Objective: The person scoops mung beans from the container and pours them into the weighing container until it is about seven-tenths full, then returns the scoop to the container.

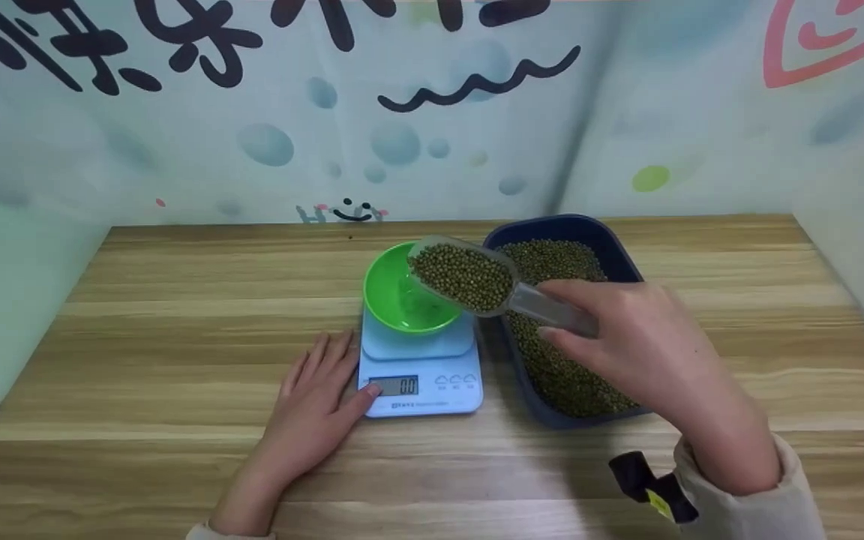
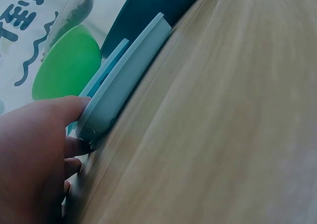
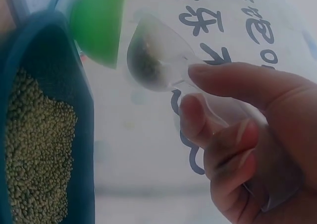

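Observation:
My right hand [image 1: 642,352] grips the handle of a clear plastic scoop [image 1: 544,306] heaped with small green beans, likely mung beans [image 1: 466,279]. The scoop's front end is above the right rim of a green bowl [image 1: 383,289]. In the right wrist view, fingers and thumb wrap the scoop handle [image 3: 223,110]. The bowl stands on a pale blue kitchen scale [image 1: 432,405], whose display [image 1: 394,385] shows zeros. My left hand [image 1: 312,412] rests on the table left of the scale, its thumb touching the scale near the display. No beans show in the bowl.
A dark blue tub [image 1: 552,420] of the same beans stands right of the scale, beneath my right forearm and hand. A printed cloth backdrop [image 1: 402,142] rises behind the wooden table [image 1: 177,337]. A black strap mount [image 1: 653,487] sits by my right sleeve.

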`<state>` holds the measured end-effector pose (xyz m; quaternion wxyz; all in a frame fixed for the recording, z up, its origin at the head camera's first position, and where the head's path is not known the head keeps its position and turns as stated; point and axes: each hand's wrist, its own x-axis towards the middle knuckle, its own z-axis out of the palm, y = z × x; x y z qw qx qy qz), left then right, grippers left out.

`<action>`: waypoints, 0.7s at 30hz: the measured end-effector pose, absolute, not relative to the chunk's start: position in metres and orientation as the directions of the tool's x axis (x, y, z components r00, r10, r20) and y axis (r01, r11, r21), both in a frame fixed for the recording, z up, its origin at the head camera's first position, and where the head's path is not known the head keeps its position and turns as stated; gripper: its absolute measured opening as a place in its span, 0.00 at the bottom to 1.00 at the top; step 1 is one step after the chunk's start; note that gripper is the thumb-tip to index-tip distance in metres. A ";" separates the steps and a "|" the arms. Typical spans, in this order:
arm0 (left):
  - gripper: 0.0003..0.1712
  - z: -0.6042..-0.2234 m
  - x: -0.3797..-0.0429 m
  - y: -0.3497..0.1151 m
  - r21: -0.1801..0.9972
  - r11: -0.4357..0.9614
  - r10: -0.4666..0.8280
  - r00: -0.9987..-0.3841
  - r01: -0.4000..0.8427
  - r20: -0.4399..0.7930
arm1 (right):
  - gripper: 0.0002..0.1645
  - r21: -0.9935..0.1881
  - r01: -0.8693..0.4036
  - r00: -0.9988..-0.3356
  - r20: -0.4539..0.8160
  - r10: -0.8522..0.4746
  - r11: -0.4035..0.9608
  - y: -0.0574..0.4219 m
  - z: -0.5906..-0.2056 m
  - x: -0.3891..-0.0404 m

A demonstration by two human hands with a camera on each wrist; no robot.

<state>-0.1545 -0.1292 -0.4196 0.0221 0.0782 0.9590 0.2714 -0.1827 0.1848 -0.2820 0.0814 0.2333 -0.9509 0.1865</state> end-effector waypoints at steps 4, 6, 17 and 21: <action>0.40 -0.419 -0.155 -0.129 0.520 0.843 0.161 -0.987 0.133 -0.009 | 0.21 -0.312 -0.480 -0.875 0.239 -0.422 0.820 0.183 -0.283 -0.182; 0.40 -0.419 -0.154 -0.129 0.518 0.845 0.159 -0.987 0.128 -0.015 | 0.21 -0.307 -0.485 -0.872 0.240 -0.427 0.819 0.182 -0.284 -0.182; 0.41 -0.419 -0.155 -0.129 0.519 0.844 0.165 -0.986 0.139 -0.005 | 0.22 -0.320 -0.498 -0.864 0.258 -0.431 0.806 0.180 -0.286 -0.182; 0.40 -0.420 -0.154 -0.129 0.524 0.841 0.163 -0.987 0.135 -0.008 | 0.21 -0.314 -0.491 -0.868 0.253 -0.427 0.813 0.178 -0.286 -0.181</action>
